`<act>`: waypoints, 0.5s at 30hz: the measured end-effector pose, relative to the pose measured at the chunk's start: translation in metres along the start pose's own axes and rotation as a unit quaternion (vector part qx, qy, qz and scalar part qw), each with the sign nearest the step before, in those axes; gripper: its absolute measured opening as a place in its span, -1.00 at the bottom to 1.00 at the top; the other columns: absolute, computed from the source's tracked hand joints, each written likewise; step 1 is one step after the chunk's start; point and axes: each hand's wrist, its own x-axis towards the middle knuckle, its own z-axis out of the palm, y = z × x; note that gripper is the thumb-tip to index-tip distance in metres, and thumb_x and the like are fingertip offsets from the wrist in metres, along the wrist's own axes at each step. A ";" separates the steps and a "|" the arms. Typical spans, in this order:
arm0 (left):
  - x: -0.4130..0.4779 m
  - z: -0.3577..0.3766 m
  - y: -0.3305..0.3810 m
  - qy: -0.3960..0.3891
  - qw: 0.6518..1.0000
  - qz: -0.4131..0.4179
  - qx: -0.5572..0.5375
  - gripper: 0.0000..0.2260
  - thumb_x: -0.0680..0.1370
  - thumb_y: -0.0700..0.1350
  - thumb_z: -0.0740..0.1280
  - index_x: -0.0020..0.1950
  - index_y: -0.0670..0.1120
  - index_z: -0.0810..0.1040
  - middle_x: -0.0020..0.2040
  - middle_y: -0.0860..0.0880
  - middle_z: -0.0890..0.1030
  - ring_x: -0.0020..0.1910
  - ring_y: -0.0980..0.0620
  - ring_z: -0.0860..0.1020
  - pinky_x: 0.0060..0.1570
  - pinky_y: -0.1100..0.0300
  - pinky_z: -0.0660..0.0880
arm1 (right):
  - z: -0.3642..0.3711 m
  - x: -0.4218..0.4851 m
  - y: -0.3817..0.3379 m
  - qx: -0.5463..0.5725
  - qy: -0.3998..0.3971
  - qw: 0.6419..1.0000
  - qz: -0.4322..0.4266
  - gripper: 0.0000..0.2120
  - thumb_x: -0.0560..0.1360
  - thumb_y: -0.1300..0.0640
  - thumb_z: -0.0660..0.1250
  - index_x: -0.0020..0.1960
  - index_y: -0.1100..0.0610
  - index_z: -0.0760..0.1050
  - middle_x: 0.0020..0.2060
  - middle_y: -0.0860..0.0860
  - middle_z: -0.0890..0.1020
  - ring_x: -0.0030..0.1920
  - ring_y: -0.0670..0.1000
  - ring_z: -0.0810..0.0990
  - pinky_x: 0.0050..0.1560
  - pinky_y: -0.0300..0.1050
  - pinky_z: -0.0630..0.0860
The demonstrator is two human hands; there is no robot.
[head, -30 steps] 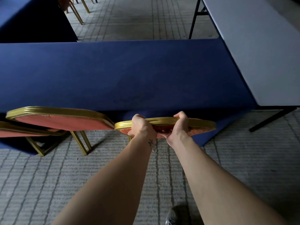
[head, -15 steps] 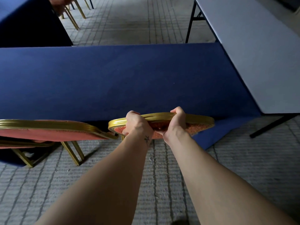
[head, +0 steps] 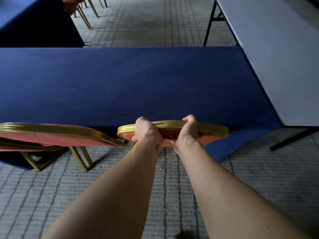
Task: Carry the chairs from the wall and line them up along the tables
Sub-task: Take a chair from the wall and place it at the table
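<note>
Both hands are on it. The left hand [head: 146,131] and the right hand [head: 187,133] sit close together, fingers curled over the top rail of the gold-framed chair with the red padded back [head: 213,129], a firm 2-handed grip. The chair is right at the near edge of the long table draped in dark blue cloth [head: 138,83], just beside a matching gold-and-red chair [head: 51,137] on its left, the 2 backs almost meeting at the corners. The seat and most of the legs are hidden, so I cannot tell whether the feet are down on the grey ribbed carpet [head: 112,195].

This looks like the placing step: chair delivered, now being lined up. The next move calls for squaring the back to the table edge, matching the neighbour's line, and staying clear of the blue cloth corner [head: 229,149] pooled on the floor. Only then should both hands let go.
</note>
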 end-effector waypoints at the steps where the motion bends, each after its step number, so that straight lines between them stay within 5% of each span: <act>1: -0.004 -0.004 0.002 0.007 1.000 0.000 -0.003 -0.36 0.15 0.04 0.29 0.25 -0.05 0.45 0.05 -0.20 0.58 -0.12 -0.36 0.60 -0.09 -0.36 0.55 | 0.001 -0.003 0.001 -0.006 -0.008 1.000 0.001 -0.69 0.40 -0.04 0.30 0.06 0.11 0.43 -0.04 0.14 0.60 0.07 0.24 0.65 0.16 0.29 0.59; 5: -0.015 -0.013 0.004 -0.030 0.999 -0.011 0.022 -0.38 0.20 0.04 0.29 0.24 -0.09 0.47 0.03 -0.21 0.61 -0.13 -0.33 0.63 -0.12 -0.32 0.58 | -0.004 -0.015 -0.004 -0.036 -0.026 0.999 0.012 -0.71 0.47 -0.07 0.26 0.06 0.13 0.45 0.02 0.17 0.59 0.01 0.21 0.62 0.15 0.24 0.61; 8: -0.046 -0.041 0.006 -0.106 0.990 -0.010 0.097 -0.41 0.33 0.17 0.32 0.25 -0.15 0.52 0.02 -0.21 0.66 -0.11 -0.29 0.65 -0.20 -0.15 0.63 | -0.014 -0.030 -0.009 -0.102 -0.030 0.994 0.039 -0.51 0.51 -0.21 0.22 0.24 0.15 0.42 0.10 0.21 0.59 0.05 0.24 0.61 0.15 0.27 0.60; 12: -0.064 -0.082 0.003 -0.211 0.960 0.021 0.185 -0.29 0.57 0.43 0.17 0.44 -0.12 0.42 0.33 -0.19 0.55 0.25 -0.22 0.55 0.10 -0.12 0.54 | -0.031 -0.048 -0.008 -0.139 -0.066 0.988 0.024 -0.26 0.52 -0.49 0.12 0.42 0.06 0.32 0.22 0.19 0.56 0.09 0.21 0.59 0.19 0.24 0.56; 15: -0.075 -0.108 0.002 -0.242 0.960 0.039 0.138 -0.33 0.61 0.37 0.16 0.47 -0.14 0.43 0.29 -0.17 0.58 0.20 -0.17 0.57 0.09 -0.06 0.50 | -0.030 -0.078 0.013 -0.173 -0.134 0.975 0.021 -0.33 0.52 -0.52 0.05 0.36 -0.05 0.35 0.14 0.14 0.62 0.09 0.18 0.64 0.16 0.14 0.56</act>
